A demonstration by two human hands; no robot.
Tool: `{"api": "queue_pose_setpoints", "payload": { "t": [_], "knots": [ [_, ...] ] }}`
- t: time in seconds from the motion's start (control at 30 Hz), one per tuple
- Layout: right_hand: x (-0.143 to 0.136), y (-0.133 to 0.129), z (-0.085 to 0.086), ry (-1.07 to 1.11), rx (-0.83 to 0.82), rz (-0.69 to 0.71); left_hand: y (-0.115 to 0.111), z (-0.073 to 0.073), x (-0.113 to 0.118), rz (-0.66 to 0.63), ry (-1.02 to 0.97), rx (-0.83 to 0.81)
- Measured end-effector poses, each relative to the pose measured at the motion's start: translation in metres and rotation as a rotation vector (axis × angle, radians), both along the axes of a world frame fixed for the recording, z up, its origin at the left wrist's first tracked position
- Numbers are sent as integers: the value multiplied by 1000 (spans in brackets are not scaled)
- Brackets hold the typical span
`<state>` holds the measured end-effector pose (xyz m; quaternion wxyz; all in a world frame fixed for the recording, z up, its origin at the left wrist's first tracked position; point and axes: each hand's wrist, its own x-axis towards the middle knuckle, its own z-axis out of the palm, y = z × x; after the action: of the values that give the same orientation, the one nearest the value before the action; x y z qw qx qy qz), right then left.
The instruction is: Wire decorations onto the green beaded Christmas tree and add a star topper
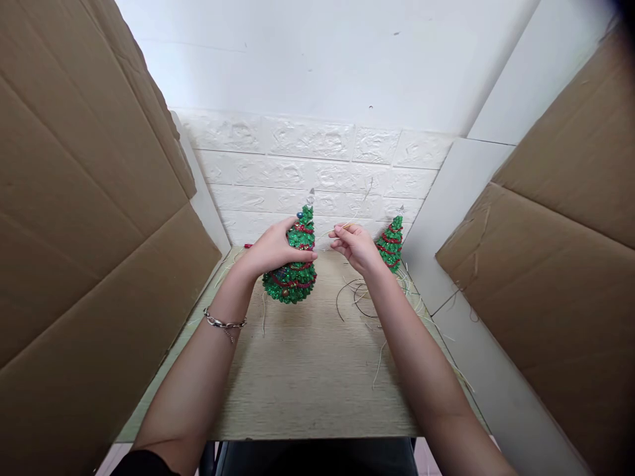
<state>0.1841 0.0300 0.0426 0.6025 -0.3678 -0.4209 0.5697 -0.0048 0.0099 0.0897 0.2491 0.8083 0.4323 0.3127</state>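
Left of the table's middle a green glittery Christmas tree figurine leans slightly to the right, with red garlands, small baubles and a clear topper. My left hand is wrapped round its upper half, thumb across the front. Just right of it, my right hand pinches a thin pale string between thumb and fingers; one end rises above the hand and a short piece points toward the tree. Beyond my right forearm stands a smaller green Christmas tree figurine with red garlands, its lower part partly hidden by my right arm.
Loose pale strings and a dark looped cord lie on the right of the wooden table. Cardboard sheets wall the left, and more cardboard the right. A white brick-patterned wall closes the back.
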Motion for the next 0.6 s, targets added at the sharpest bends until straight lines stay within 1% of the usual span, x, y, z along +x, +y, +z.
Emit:
{"api": "queue_pose_setpoints", "payload": {
  "t": [0.17, 0.23, 0.33, 0.4, 0.5, 0.6],
  "knots": [
    [-10, -4, 1, 94, -20, 81, 1, -8, 7, -200, -1, -139],
    [-11, -5, 2, 120, -12, 109, 2, -10, 8, -234, -21, -173],
    [-10, -7, 5, 137, 1, 117, 4, -12, 9, -232, -13, -152],
    [-8, -7, 6, 146, 12, 92, 5, -13, 8, -224, 11, -132],
    [-1, -4, 6, 194, 28, 7, 6, -12, 5, -208, 43, -131],
    [8, 0, 6, 285, 88, -163, 6, -11, 3, -203, 41, -158]
  ]
}}
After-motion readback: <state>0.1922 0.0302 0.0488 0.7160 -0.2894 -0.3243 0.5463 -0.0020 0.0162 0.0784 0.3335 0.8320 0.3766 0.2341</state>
